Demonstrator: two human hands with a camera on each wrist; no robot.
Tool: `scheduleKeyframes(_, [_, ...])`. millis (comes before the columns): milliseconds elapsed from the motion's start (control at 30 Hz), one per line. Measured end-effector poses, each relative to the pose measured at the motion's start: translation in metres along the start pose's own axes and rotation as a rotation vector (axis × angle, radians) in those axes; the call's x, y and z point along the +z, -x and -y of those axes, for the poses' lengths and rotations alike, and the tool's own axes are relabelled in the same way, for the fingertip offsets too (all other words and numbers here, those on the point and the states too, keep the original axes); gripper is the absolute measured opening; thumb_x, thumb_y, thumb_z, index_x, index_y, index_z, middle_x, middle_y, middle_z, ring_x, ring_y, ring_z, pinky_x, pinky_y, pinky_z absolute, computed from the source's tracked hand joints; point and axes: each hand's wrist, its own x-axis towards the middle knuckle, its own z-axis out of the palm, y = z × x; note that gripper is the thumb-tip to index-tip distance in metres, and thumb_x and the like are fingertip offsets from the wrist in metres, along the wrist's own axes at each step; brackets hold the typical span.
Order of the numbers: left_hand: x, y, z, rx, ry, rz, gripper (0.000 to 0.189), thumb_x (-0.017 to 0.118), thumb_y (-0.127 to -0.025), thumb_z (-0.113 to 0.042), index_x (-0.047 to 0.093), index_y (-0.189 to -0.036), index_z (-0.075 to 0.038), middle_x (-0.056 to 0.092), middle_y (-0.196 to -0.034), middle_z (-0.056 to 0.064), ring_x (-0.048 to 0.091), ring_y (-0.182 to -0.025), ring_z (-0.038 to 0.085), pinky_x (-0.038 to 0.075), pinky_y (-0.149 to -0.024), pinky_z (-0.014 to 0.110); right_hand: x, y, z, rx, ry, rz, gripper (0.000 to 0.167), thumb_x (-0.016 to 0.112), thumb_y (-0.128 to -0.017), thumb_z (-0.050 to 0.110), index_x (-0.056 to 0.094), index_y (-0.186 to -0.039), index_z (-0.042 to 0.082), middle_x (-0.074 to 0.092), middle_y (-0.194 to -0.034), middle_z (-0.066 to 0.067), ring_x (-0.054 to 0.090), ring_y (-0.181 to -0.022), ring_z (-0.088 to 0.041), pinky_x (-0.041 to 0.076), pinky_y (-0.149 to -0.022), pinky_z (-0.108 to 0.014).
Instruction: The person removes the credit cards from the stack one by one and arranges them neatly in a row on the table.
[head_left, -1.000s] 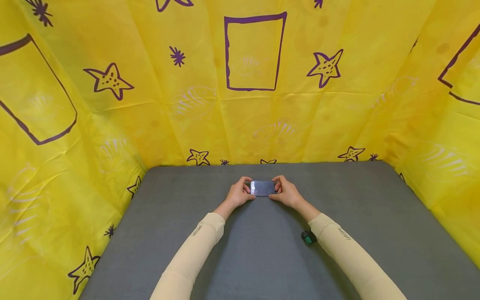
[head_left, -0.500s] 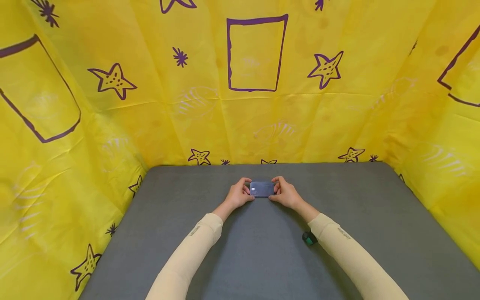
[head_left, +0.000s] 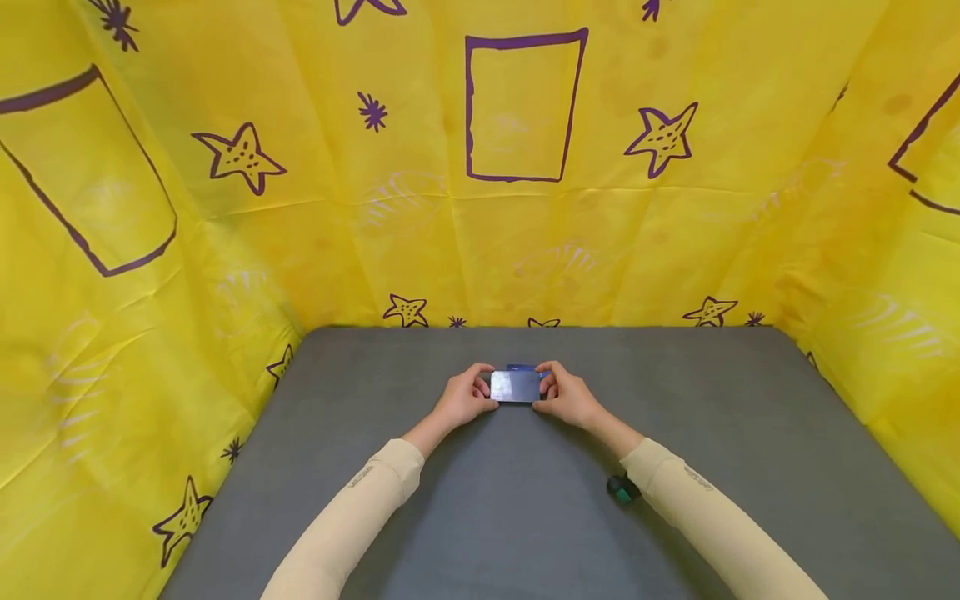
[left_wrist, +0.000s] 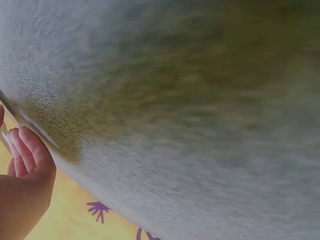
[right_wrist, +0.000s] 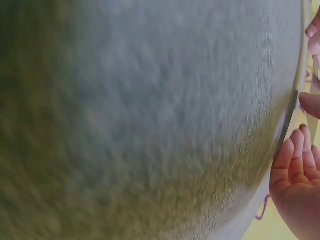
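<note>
I have the left hand (head_left: pixel 459 398) and right hand (head_left: pixel 566 397) pinching the grey card (head_left: pixel 515 387) by its ends, the blue card (head_left: pixel 521 367) just behind. Likely I'm separating them; next calls for steady, even grip.

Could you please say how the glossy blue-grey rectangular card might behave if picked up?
The glossy blue-grey rectangular card is probably stiff, as it looks flat between the left hand and right hand. Its bright sheen suggests a slightly slippery face. Its straight edges make rolling unlikely.
</note>
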Motion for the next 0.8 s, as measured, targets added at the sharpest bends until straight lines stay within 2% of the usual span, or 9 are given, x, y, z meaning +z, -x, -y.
scheduleKeyframes(267, [-0.011, 0.019, 0.007, 0.003, -0.003, 0.011, 0.056, 0.082, -0.075, -0.003, 0.057, -0.125, -0.001, 0.061, -0.08, 0.003, 0.053, -0.066, 0.01, 0.046, -0.065, 0.024, 0.01, 0.008, 0.009, -0.068, -0.019, 0.008, 0.055, 0.083, -0.075, 0.005, 0.053, -0.122, 0.001, 0.061, -0.087, -0.007, 0.053, -0.067, -0.011, 0.043, -0.063, -0.023])
scheduleKeyframes(600, [-0.035, 0.054, 0.01, -0.049, -0.008, 0.027, 0.056, 0.083, -0.075, -0.006, 0.058, -0.125, -0.003, 0.061, -0.08, 0.001, 0.054, -0.066, 0.011, 0.044, -0.063, 0.024, 0.03, 0.012, 0.028, -0.157, 0.032, 0.073, 0.055, 0.085, -0.073, 0.013, 0.058, -0.118, 0.0, 0.062, -0.083, 0.0, 0.05, -0.065, -0.006, 0.042, -0.063, -0.022])
scheduleKeyframes(800, [-0.05, 0.071, 0.017, -0.083, -0.015, 0.06, 0.056, 0.083, -0.075, -0.009, 0.058, -0.125, -0.005, 0.06, -0.081, 0.0, 0.054, -0.066, 0.012, 0.044, -0.06, 0.025, 0.042, 0.014, 0.037, -0.179, 0.052, 0.109, 0.054, 0.086, -0.073, 0.018, 0.058, -0.116, 0.004, 0.061, -0.083, 0.003, 0.049, -0.065, -0.004, 0.043, -0.062, -0.022])
